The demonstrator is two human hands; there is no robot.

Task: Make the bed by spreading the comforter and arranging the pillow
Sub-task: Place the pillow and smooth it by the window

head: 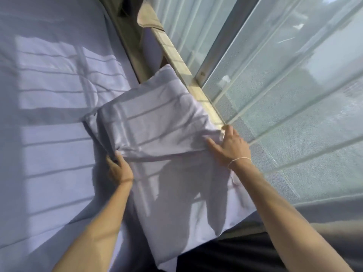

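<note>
Here, head view, tilted. Pillow (157, 122) in pale lilac case lies at the right edge of the bed, w/ its far corner against the tan window ledge (176, 61). Left hand (119, 169) grasps the pillow's near-left corner, fingers clenched on bunched fabric; fingertips mostly hidden under the fold. Right hand (229, 146) rests on the near-right corner, fingers spread flat, thumb on the cloth; a thin string circles the wrist. Loose case fabric hangs toward the viewer, lower end cut off by a dark area at frame bottom. Comforter (49, 114), same lilac, covers the bed at left, barred w/ window shadows. Sheer curtain (284, 95) fills the right; the view beyond it is hard to make out.
</note>
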